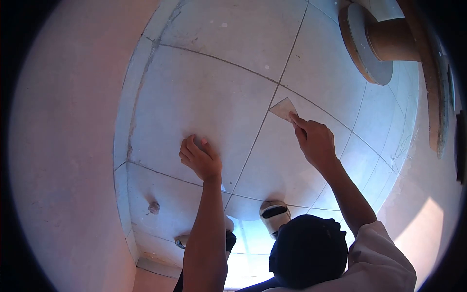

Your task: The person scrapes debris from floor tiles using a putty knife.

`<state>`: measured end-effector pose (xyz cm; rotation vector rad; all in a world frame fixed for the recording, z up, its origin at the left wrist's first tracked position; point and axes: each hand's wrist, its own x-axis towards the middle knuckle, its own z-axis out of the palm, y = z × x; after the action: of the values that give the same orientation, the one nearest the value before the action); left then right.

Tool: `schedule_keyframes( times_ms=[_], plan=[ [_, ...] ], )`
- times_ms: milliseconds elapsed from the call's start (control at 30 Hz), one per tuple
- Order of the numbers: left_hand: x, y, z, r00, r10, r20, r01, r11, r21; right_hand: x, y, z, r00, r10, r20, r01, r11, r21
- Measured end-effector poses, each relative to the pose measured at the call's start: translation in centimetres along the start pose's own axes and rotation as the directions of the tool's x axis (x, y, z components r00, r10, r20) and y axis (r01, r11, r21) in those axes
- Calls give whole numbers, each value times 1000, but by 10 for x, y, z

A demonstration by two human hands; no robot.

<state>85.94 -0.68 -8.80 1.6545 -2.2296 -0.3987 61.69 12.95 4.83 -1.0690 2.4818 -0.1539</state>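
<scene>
My right hand grips a scraper with a flat, flared blade, which lies over the pale floor tiles near a grout line crossing. My left hand is lower and to the left, over a floor tile. Its fingers are bent, the thumb stands apart from them, and no object shows in it. The handle of the scraper is mostly hidden by my right hand.
A small brownish lump lies on the floor at lower left. A large spool-like object stands at upper right. Pale walls flank the floor. Shoes and a rounded black shape show at the bottom.
</scene>
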Motion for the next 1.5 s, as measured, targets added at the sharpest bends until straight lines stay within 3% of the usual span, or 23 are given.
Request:
schedule_keyframes(
  times_ms=[67,167,300,367,467,600,767,900,967,1167,1233,1300,1333,1400,1500],
  plan=[
    [-3,-2,0,1000,8,15,-9,999,45,45,0,-2,999,-47,2,47,990,-133],
    [-3,-2,-1,1000,3,24,-4,1000,31,97,-11,3,997,-42,69,48,994,-98],
    [-4,-3,-1,1000,-2,25,1,999,51,82,-5,-9,994,-85,67,90,992,-83],
    [-3,-2,-1,999,-6,44,4,999,40,91,-12,-14,988,37,150,-20,994,-110],
    [-3,0,-2,1000,4,26,-6,998,65,105,-13,-18,997,-63,50,68,990,-124],
    [-6,-4,-2,999,4,37,-6,999,44,95,-9,-11,991,-59,122,79,982,-169],
    [-4,-2,0,999,1,38,-3,998,70,107,-27,-31,993,-5,117,18,994,-111],
    [-7,-4,-2,999,-5,50,4,1000,22,110,-26,-16,990,5,139,20,984,-178],
    [-4,-3,-1,999,5,36,-6,1000,29,138,-38,-20,990,73,118,-55,987,-149],
    [-4,-3,-1,1000,-5,26,4,1000,12,162,-69,-43,995,-83,51,84,996,-14],
    [-4,-4,0,1000,0,24,0,1000,16,211,-72,-13,997,-75,-3,73,976,-205],
    [-3,-6,1,1000,-3,26,2,999,34,262,-88,-33,996,-91,-19,89,990,-108],
    [-3,-3,-1,999,-3,43,2,1000,28,268,-93,-49,997,-81,-18,75,970,-230],
    [-5,-5,-3,998,-13,61,11,999,32,247,-108,-82,985,-116,124,135,979,-155],
    [-6,-2,0,997,-20,79,18,999,26,249,-105,-41,985,-129,110,153,958,-244]
  ],
)
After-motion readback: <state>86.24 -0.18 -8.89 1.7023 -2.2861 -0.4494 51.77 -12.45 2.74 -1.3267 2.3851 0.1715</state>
